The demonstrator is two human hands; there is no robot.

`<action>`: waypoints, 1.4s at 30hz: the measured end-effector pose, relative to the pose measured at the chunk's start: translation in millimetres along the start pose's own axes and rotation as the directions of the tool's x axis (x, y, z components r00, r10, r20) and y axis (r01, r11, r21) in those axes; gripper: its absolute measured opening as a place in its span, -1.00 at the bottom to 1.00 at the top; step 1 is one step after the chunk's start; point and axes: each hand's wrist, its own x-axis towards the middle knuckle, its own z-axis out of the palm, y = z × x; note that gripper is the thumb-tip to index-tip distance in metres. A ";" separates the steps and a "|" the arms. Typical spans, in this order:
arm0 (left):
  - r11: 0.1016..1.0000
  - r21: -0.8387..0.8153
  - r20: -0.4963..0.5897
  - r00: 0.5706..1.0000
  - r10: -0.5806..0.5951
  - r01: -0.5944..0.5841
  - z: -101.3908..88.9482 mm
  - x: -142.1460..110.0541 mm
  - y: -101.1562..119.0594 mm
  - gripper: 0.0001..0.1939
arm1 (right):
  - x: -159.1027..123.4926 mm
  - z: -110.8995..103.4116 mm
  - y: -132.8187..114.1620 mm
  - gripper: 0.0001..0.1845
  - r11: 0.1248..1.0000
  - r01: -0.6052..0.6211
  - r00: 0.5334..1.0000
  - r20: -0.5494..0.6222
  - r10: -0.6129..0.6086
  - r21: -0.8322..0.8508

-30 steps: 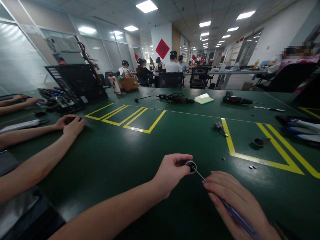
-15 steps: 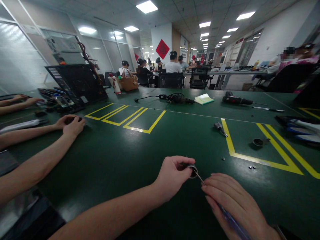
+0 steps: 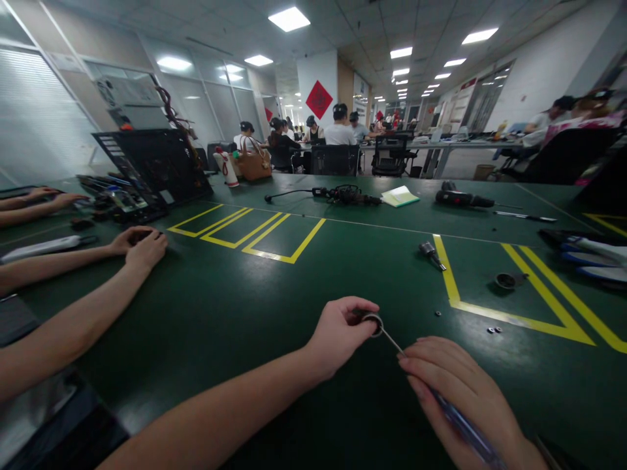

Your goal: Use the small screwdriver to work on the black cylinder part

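Note:
Between thumb and fingers, my left hand (image 3: 340, 336) pinches a small round metal part with a hollow, ring-like opening (image 3: 376, 318). My right hand (image 3: 455, 385) is wrapped round a screwdriver (image 3: 463, 424) with a translucent purplish handle. The thin shaft reaches into the ring's opening; its tip is hidden there. To the right on the green table lie a single small nut-like piece (image 3: 438, 313) and two more small rings (image 3: 494, 330). Farther off are a dark cup-shaped metal part (image 3: 509, 281) and a metal spindle-like piece (image 3: 432, 256).
Yellow tape (image 3: 519, 313) marks the green tabletop (image 3: 235, 313). A corded tool (image 3: 347, 194), a notepad (image 3: 400, 196), a power drill (image 3: 463, 198) and a pen (image 3: 524, 215) lie at the back. Another person's hands (image 3: 142, 247) are at the left, beside a black rack (image 3: 157, 163).
Both hands stay in nearly the same pose. The round part has shifted slightly up and left, and a little more of the screwdriver shaft shows.

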 end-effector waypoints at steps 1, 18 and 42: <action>1.000 0.008 0.019 1.000 0.000 0.000 -2.9 4.9 -1.6 -0.61 | -0.6 -0.4 1.7 -0.70 0.999 -0.039 0.999 -0.003 0.039 0.026; 0.607 0.662 0.075 0.844 0.531 -0.440 -28.0 101.6 0.8 -0.61 | 47.0 -1.7 24.8 -0.74 0.337 -0.651 0.666 0.299 0.683 0.680; 0.484 0.672 0.303 0.805 0.511 -0.560 -9.2 99.8 -23.2 -0.82 | 29.7 28.9 49.4 -0.71 0.609 -0.630 0.740 0.133 0.660 0.482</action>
